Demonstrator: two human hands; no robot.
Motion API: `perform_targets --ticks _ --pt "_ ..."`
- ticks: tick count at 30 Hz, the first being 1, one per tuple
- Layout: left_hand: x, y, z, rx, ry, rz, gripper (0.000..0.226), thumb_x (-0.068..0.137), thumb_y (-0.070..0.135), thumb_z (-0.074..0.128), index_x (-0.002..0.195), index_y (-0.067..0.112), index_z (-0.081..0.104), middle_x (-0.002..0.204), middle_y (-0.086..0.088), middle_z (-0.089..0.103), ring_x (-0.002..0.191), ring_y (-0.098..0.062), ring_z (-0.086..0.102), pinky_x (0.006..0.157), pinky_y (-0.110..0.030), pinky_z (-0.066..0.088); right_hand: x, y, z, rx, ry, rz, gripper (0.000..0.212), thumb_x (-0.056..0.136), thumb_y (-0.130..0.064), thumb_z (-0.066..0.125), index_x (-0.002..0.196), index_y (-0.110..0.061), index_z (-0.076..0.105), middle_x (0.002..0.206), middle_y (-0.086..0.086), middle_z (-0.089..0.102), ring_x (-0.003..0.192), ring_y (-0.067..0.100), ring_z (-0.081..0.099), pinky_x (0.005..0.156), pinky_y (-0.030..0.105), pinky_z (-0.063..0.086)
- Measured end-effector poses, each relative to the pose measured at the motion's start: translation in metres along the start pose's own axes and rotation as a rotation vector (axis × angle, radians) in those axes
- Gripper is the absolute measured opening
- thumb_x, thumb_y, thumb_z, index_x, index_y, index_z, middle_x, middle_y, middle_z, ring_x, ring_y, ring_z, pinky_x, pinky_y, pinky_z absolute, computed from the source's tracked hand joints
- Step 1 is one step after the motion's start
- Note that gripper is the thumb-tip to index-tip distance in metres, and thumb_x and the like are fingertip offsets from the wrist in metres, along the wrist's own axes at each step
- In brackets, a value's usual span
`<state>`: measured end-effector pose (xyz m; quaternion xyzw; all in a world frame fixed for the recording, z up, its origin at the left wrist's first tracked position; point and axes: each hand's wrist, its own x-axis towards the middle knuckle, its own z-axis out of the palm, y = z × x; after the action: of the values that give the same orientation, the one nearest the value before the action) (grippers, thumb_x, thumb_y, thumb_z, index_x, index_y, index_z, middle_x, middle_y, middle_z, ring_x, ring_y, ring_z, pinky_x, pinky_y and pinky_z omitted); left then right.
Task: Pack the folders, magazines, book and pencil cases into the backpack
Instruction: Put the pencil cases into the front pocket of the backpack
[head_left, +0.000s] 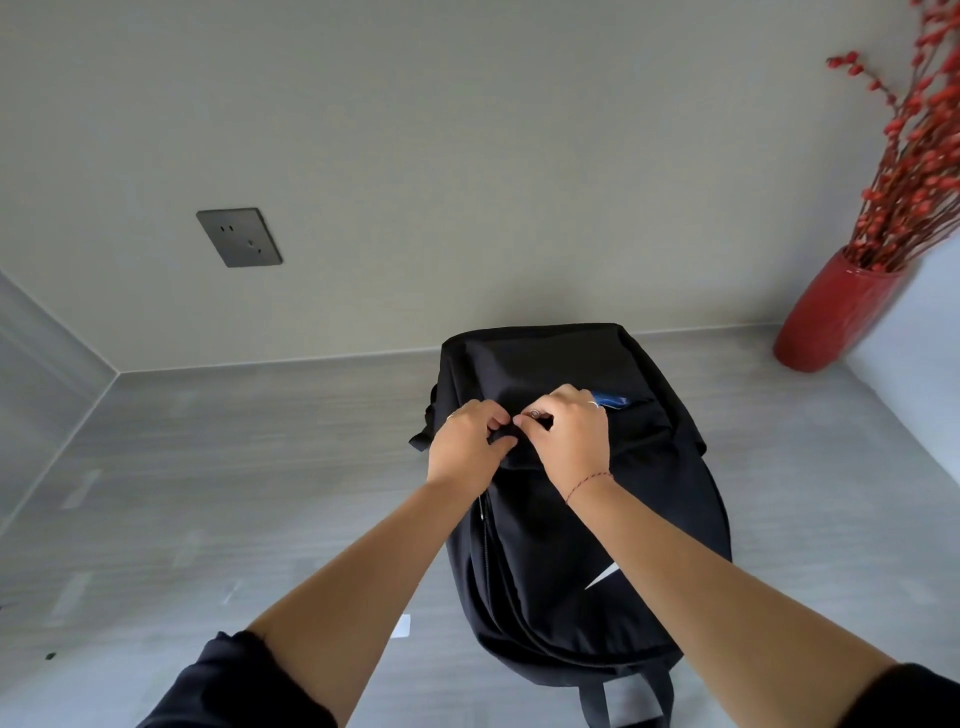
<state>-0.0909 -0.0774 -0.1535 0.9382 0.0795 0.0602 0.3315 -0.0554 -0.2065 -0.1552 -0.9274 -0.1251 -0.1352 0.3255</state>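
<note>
The black backpack (545, 571) lies on the worktop (260, 467); at its far end the left hand (470, 441) and right hand (569, 436) each pinch its fabric, covering the opening; a blue thing (613, 401) peeks out at 1 o'clock. A red vase (836, 312) stands at 2 o'clock; a wall socket (239, 237) at 10 o'clock.

The soft black cloth backpack (571, 364) has a white mark (602, 576) below the fingers (488, 415). Just right of the fingers peeks a blue flat thing (613, 401). Far right, a shiny red round vase (831, 317) holds red berry twigs (914, 156). The smooth table top (260, 467) is streaky grey.
</note>
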Motion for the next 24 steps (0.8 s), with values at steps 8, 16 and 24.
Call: perform_targets --ticks 8,16,24 --pt "-0.001 -0.004 0.000 0.192 0.037 0.148 0.010 0.090 0.019 0.061 0.093 0.012 0.066 0.093 -0.001 0.062 0.091 -0.018 0.057 0.068 -0.024 0.041 0.003 0.040 -0.028 0.091 0.166 0.209 0.013 0.074 -0.030 0.074 0.070 -0.019 0.073 0.080 -0.003 0.066 0.082 0.019 0.056 0.072 0.033 0.042" --pt "-0.006 -0.002 0.010 0.172 0.115 0.139 0.017 0.087 0.021 0.064 0.103 0.015 0.066 0.103 0.002 0.063 0.098 -0.017 0.057 0.081 -0.026 0.047 0.018 0.102 -0.056 0.316 0.118 0.511 0.012 0.077 -0.030 0.070 0.073 -0.019 0.072 0.065 -0.006 0.063 0.069 0.020 0.061 0.068 0.030 0.046" --pt "0.000 0.009 0.020 0.185 0.144 0.171 0.017 0.088 0.024 0.064 0.103 0.018 0.068 0.104 0.004 0.064 0.099 -0.016 0.056 0.092 -0.027 0.040 0.025 0.119 -0.061 0.341 0.022 0.491 0.012 0.078 -0.028 0.070 0.070 -0.018 0.069 0.059 -0.009 0.055 0.057 0.012 0.049 0.060 0.027 0.039"
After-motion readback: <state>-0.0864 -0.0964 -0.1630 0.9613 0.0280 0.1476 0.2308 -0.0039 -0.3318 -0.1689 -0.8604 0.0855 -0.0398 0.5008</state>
